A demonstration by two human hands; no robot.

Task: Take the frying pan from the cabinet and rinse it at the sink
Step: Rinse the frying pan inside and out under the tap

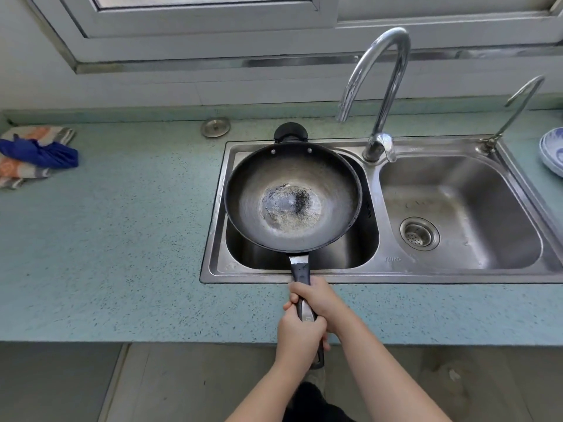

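Two bare hands, left hand (300,336) behind right hand (316,300), grip a frying pan (292,196) by its handle over the sink (374,271)'s left basin; faucet (379,86) at one o'clock.

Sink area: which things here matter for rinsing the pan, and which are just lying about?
In the job:
frying pan, held over the left basin
left hand and right hand on its handle
tall faucet

Lying about:
cloths
blue-and-white dishes
small faucet
right basin

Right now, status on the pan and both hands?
Left hand and right hand both shut on the pan handle. Frying pan held over the left sink basin. Faucet off, spout right of pan. Nothing blocking.
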